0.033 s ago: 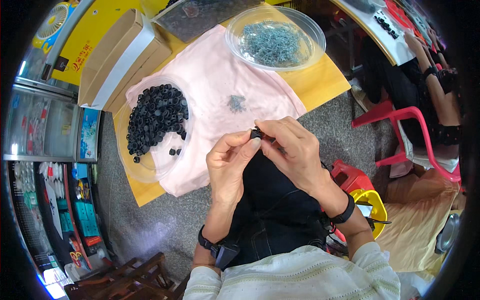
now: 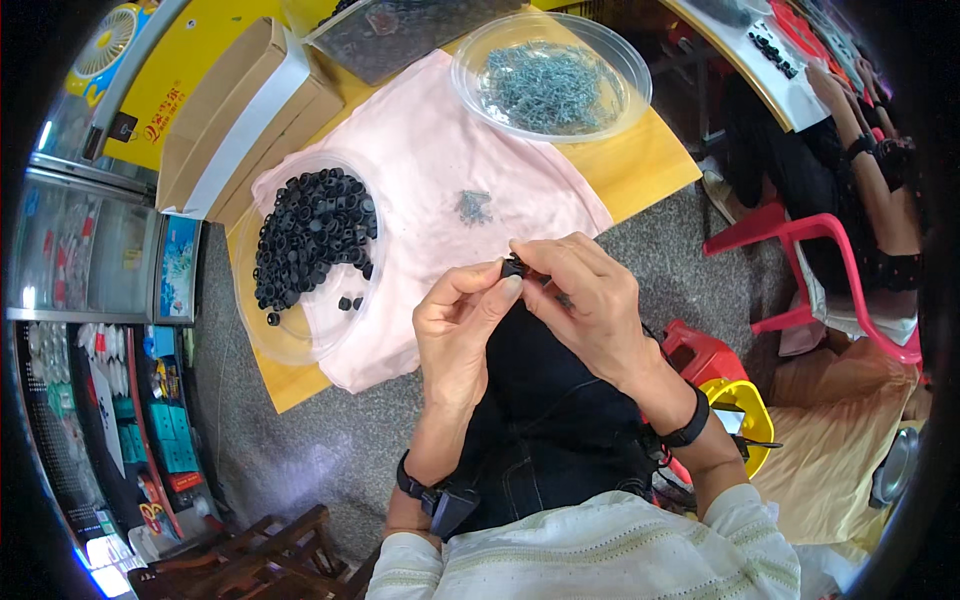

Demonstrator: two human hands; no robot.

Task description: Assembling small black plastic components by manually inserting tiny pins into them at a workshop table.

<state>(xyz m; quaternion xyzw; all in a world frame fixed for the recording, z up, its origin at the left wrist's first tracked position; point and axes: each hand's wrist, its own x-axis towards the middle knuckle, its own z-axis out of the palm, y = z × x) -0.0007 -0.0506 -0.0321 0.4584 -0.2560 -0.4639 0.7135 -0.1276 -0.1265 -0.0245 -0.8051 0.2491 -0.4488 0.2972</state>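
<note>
A long brown cardboard box (image 2: 250, 110) with a white band lies left of a yellow sign (image 2: 185, 85).

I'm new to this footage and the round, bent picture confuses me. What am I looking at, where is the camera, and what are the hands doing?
There is no machine here: a person works with two bare hands. The camera sits on the person's head and looks down, and its wide lens bends straight edges near the rim. The left hand and right hand meet over the lap, and together pinch a small black part between the fingertips. Ahead lies a yellow table with a pink cloth over it. On the cloth's left side sits a clear tray of black caps, at the far right a clear bowl of small metal screws, and between them a little loose heap of screws. A cardboard box lies at the far left. Another person sits at the right edge.
</note>
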